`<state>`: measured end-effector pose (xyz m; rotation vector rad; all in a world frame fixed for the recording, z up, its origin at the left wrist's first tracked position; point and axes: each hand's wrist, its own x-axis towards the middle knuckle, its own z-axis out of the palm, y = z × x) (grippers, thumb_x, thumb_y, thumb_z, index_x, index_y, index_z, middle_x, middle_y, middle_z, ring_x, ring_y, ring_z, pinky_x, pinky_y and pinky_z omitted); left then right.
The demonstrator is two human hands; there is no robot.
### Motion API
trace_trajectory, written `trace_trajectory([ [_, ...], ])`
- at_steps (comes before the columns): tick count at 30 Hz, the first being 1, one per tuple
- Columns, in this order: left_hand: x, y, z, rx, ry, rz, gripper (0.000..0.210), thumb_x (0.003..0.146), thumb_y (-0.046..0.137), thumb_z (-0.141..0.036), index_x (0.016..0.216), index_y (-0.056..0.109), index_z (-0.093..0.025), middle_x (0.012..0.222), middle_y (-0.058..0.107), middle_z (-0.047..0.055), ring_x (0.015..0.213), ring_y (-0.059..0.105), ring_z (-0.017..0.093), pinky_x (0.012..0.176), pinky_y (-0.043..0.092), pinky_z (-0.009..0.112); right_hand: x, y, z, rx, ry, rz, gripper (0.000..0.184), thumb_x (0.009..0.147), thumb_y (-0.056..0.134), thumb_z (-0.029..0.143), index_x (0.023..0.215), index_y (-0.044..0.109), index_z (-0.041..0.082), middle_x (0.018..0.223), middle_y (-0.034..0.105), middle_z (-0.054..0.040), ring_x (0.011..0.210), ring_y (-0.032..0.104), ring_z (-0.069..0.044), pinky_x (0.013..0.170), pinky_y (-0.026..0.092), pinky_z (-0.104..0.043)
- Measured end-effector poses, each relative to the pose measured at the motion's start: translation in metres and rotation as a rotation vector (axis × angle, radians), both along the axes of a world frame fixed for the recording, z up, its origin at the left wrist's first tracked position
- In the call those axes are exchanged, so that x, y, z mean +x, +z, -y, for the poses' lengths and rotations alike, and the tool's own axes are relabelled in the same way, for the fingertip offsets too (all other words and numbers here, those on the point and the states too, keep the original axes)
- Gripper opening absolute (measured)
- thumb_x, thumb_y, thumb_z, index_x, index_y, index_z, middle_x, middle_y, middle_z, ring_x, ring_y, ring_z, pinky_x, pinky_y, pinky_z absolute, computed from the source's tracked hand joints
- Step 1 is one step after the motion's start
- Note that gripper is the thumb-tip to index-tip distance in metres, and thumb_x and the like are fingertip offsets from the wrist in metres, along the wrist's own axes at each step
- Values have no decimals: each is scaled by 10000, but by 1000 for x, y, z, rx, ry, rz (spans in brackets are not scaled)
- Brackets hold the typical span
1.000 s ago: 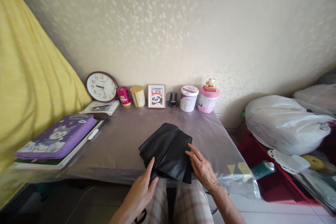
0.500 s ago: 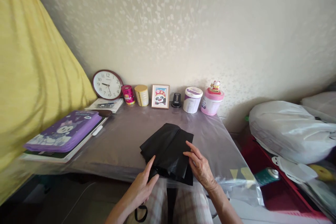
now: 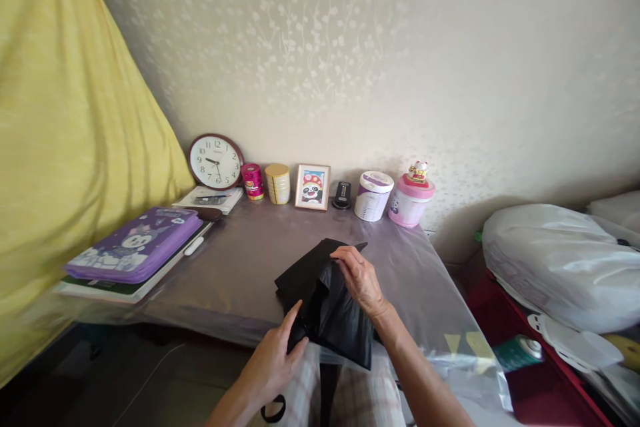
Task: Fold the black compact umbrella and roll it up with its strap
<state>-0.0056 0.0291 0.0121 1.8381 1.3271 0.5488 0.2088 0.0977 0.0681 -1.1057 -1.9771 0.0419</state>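
Note:
A black folding umbrella (image 3: 345,323) lies collapsed at the table's near edge, its loose fabric panels fanned out over the edge and my lap. My left hand (image 3: 274,361) is closed around its handle end, thumb and fingers on either side of the black fabric. A black wrist strap (image 3: 273,408) dangles below that hand. My right hand (image 3: 361,282) pinches the edge of one panel between thumb and fingertips, lifting it so that a dark fold shows beneath. Part of the handle is hidden by my left hand and the fabric.
Along the wall stand a clock (image 3: 216,161), a pink can (image 3: 253,181), a picture frame (image 3: 313,187) and tubs (image 3: 373,196). A purple case (image 3: 135,245) lies on books at left. A red bin (image 3: 533,387) with a white bag (image 3: 555,267) is right of the plastic-covered table (image 3: 235,267).
My right hand has moved up and left, from resting on the fabric to pinching a panel edge and raising it. My left hand keeps its hold. The view has shifted slightly.

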Motion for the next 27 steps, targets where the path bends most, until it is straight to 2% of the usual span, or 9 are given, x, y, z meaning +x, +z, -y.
trace_trajectory([
  [6, -1, 5, -2, -13, -23, -45, 583, 857, 413, -343, 1395, 239, -203, 1165, 617, 91, 1081, 566, 206, 906, 402, 290, -18, 5, -23, -16, 17, 25, 267, 942, 320, 245, 1034, 570, 219, 981, 590, -60, 941, 564, -148, 861, 454, -278],
  [9, -2, 6, -6, 13, -35, -142, 585, 851, 415, -344, 1389, 251, -187, 1204, 586, 121, 1098, 551, 228, 895, 402, 309, -25, 4, -33, -22, -8, 33, 259, 945, 321, 247, 1013, 569, 216, 963, 592, -47, 926, 562, -143, 863, 442, -265],
  [14, 5, -1, -3, -3, -59, -360, 629, 832, 412, -312, 1403, 210, -142, 1060, 649, 144, 962, 613, 254, 805, 438, 325, -42, -13, -47, -72, -17, 134, 235, 941, 336, 216, 975, 569, 208, 935, 598, -37, 904, 556, -143, 849, 435, -244],
  [18, 11, -10, 4, 62, -43, -387, 605, 845, 366, -288, 1404, 202, -124, 1146, 606, 146, 1007, 591, 233, 835, 417, 298, -55, -30, -52, -101, -25, 273, 229, 938, 345, 196, 956, 573, 207, 915, 596, -35, 882, 549, -142, 829, 436, -240],
  [21, 12, -15, 7, 75, -41, -376, 606, 856, 336, -294, 1411, 170, -117, 1191, 579, 150, 1022, 583, 231, 837, 411, 291, -61, -36, -54, -111, -39, 384, 203, 930, 374, 191, 939, 576, 206, 906, 593, -34, 863, 541, -145, 799, 440, -239],
  [23, 12, -16, 7, 67, -30, -370, 637, 856, 341, -297, 1421, 112, -113, 1194, 579, 148, 1021, 583, 228, 836, 407, 282, -63, -38, -56, -125, -52, 451, 185, 921, 394, 189, 923, 579, 202, 910, 591, -37, 859, 539, -148, 769, 445, -236],
  [27, 12, -10, 9, 64, 12, -311, 750, 866, 350, -271, 1404, -155, -134, 1211, 565, 141, 964, 607, 201, 784, 424, 254, -65, -40, -60, -153, -69, 533, 165, 911, 419, 198, 903, 584, 201, 931, 584, -36, 856, 541, -148, 730, 452, -227],
])
